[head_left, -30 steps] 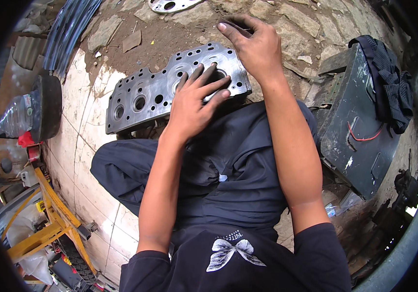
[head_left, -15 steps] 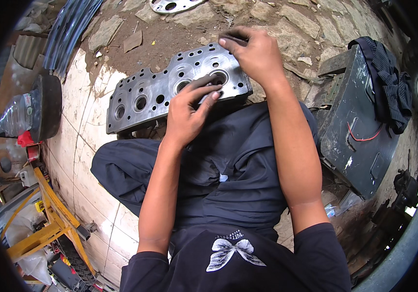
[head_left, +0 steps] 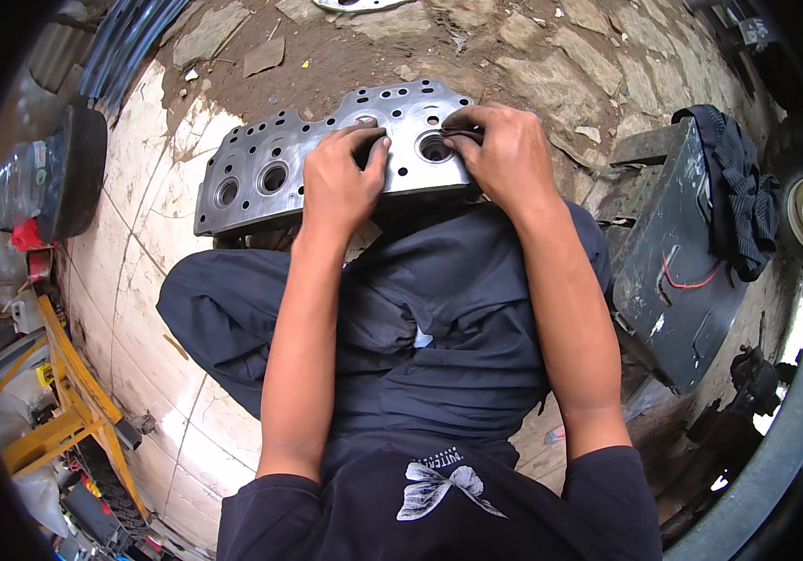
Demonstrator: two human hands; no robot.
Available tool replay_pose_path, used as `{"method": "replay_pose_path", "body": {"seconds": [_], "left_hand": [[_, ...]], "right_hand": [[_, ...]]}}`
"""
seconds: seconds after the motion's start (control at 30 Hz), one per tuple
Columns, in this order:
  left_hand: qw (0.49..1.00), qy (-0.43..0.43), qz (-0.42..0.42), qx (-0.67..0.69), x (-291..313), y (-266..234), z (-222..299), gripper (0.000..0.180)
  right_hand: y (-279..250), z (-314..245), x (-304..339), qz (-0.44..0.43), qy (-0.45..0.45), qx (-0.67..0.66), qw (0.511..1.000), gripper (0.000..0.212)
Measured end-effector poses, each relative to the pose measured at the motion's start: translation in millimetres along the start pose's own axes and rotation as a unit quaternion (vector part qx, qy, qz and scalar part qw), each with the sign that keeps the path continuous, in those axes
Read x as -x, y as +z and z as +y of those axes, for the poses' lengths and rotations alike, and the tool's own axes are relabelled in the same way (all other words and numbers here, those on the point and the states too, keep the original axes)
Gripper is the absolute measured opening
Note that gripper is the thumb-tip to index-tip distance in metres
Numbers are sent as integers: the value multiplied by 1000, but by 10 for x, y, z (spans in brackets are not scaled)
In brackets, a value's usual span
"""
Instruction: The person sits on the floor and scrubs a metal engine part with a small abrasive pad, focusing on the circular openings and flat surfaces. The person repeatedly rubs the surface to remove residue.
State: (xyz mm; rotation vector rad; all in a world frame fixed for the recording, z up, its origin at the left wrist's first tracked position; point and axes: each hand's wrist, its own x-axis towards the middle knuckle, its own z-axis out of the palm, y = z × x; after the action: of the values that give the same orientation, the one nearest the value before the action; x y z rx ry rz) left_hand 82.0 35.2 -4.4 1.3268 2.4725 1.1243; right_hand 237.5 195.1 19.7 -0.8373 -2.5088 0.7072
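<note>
The fingers of the left hand [head_left: 338,182] curl over a flat, drilled metal block [head_left: 401,140], thumb close to the forefinger; those of the right hand [head_left: 514,159] bend inward at the edge of its rightmost round bore [head_left: 434,148], and whether either set grips anything cannot be told. The block extends beneath and between the two sets of fingers and leftward past them, with a dark metal box [head_left: 668,280] to the right of the right fingers.

We see bright daylight glaring on flat cream floor tiles [head_left: 163,206] at ten o'clock, a long silvery drilled metal block [head_left: 294,140] gleaming at eleven, and rim-bent edges.
</note>
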Motion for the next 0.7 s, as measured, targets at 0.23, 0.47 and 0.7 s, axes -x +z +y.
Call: {"method": "replay_pose_path", "body": {"seconds": [0.23, 0.47, 0.7], "left_hand": [[996, -38, -48, 62, -68, -241, -204, 27], [998, 6, -16, 58, -60, -165, -241, 23], [997, 17, 18, 70, -69, -90, -217, 21]], "right_hand": [[63, -200, 17, 2, -29, 85, 996, 20], [115, -4, -138, -35, -122, 51, 991, 19], [130, -6, -160, -45, -134, 67, 988, 17]]}}
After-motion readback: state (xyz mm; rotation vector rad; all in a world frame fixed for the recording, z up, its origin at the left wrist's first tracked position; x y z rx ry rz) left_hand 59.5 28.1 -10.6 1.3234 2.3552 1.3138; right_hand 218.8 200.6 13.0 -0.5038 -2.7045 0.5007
